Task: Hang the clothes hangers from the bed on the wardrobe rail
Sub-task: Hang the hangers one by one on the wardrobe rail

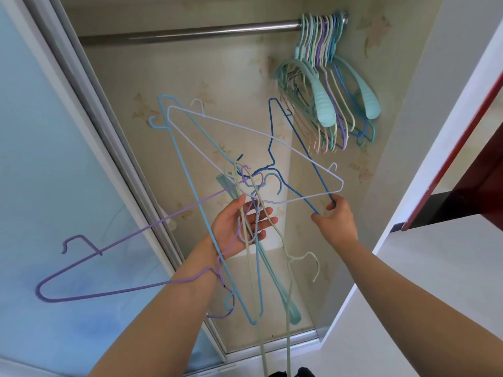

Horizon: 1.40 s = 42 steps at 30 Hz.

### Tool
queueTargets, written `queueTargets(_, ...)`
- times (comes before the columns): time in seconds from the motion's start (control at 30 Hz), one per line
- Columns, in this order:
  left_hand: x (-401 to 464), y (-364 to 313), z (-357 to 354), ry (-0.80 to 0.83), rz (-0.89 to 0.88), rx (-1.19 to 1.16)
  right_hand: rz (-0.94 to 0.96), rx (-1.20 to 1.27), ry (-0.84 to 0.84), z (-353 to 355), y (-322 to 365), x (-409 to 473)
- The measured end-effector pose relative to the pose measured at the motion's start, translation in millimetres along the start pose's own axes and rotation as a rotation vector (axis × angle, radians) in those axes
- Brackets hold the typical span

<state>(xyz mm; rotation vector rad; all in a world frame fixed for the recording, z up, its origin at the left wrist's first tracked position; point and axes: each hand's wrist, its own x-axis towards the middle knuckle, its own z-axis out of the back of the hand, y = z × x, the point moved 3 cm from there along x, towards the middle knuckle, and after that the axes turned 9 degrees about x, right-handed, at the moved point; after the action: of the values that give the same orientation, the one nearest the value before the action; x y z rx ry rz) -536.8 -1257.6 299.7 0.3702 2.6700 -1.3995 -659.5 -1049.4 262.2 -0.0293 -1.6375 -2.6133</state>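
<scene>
A tangle of thin hangers hangs in front of the open wardrobe. My left hand [239, 227] holds their bunched hooks, palm up, fingers loosely curled round them: a purple hanger [109, 270] juts out left, a light blue one [187, 186] and a pale green one [285, 254] dangle down, a white one [245, 129] spreads above. My right hand [336, 219] pinches the lower corner of a dark blue hanger [288, 183]. The metal rail [187, 32] runs across the top, with several pastel hangers [324, 85] bunched at its right end.
A frosted sliding door [40, 159] with a metal frame stands at the left. The wardrobe's right side wall [402, 131] and a dark red door edge [462, 164] are at the right. The wardrobe floor track [272, 346] lies below.
</scene>
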Motion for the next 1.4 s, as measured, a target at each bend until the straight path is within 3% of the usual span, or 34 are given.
queueTargets(0.27, -4.0, 2.4, -10.3, -0.017, 0.0, 0.007, -0.067, 0.032, 0.069, -0.2, -18.6, 12.4)
queueTargets(0.43, -5.4, 4.1, -15.5, -0.022, 0.011, 0.02, 0.021, -0.161, -0.123, 19.6, -10.0, 12.7)
queueTargets(0.53, -5.9, 6.2, -16.0, -0.037, 0.016, -0.009, 0.097, -0.203, -0.156, 24.4, -3.3, 13.1)
queueTargets(0.77, -7.6, 6.5, -8.6, -0.004, -0.026, -0.024, 0.25, -0.251, -0.084, 39.8, -3.2, 13.7)
queueTargets(0.93, -10.6, 5.9, -12.6, 0.1, -0.02, -0.024, 0.226, -0.169, -0.043, 43.2, -21.8, 15.4)
queueTargets(1.23, -15.9, 4.3, -20.3, 0.145, -0.002, -0.021, 0.166, -0.1, 0.052, 39.4, -26.7, 31.8)
queueTargets(1.4, -21.5, 0.3, -12.3, 0.118, -0.016, -0.018, 0.283, -0.153, 0.041, 39.9, -10.9, 38.2)
